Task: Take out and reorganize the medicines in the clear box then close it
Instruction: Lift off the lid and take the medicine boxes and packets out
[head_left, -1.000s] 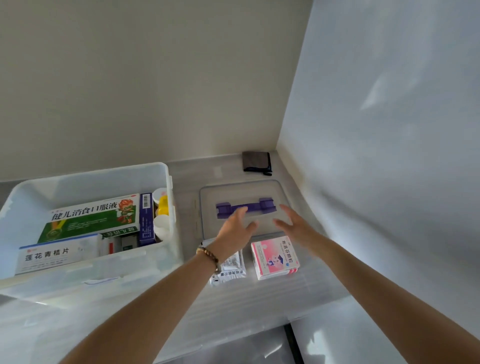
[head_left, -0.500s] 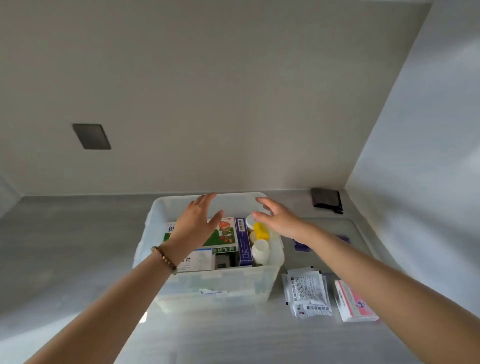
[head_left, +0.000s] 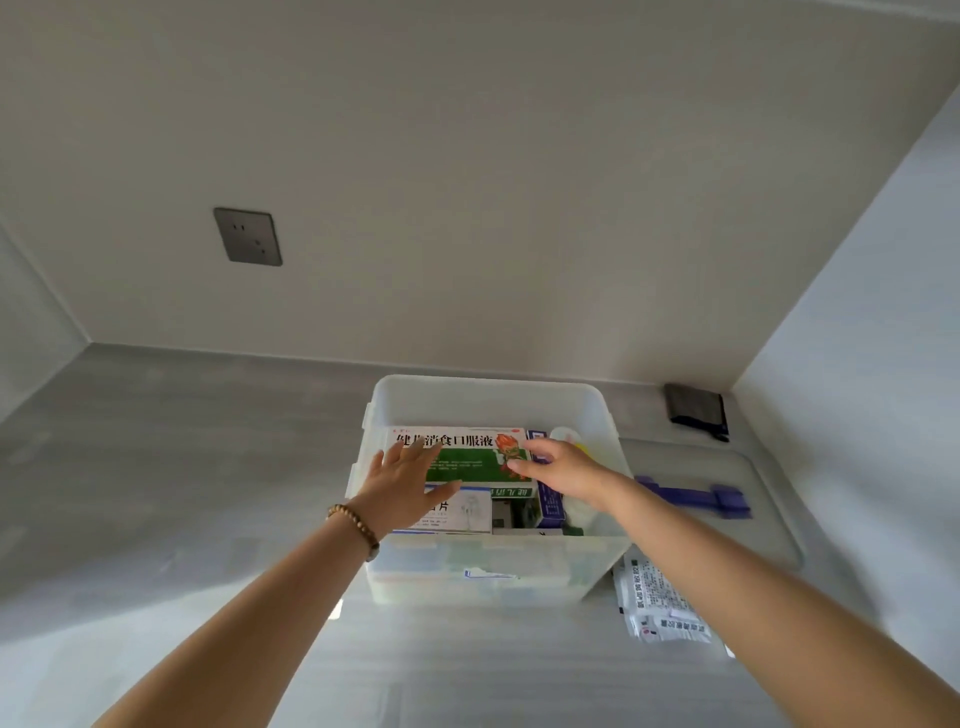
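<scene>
Clear box (head_left: 488, 571): open on the counter (head_left: 156, 493), medicines inside.
Left hand (head_left: 402, 486): we now spread it, empty, lower over the green medicine box (head_left: 467, 460).
Right hand (head_left: 563, 470): open, empty, now nearer that box.
Lid (head_left: 748, 499): right of the clear box.

the left hand (head_left: 402, 483) covers part of the green medicine box (head_left: 467, 460) at frame centre, the right hand (head_left: 563, 470) hides the white bottles, and the sachets' (head_left: 660, 603) print is illegible.

Pale walls above a grey counter (head_left: 156, 467) (one dark wall socket (head_left: 248, 236)), soft daylight.
</scene>
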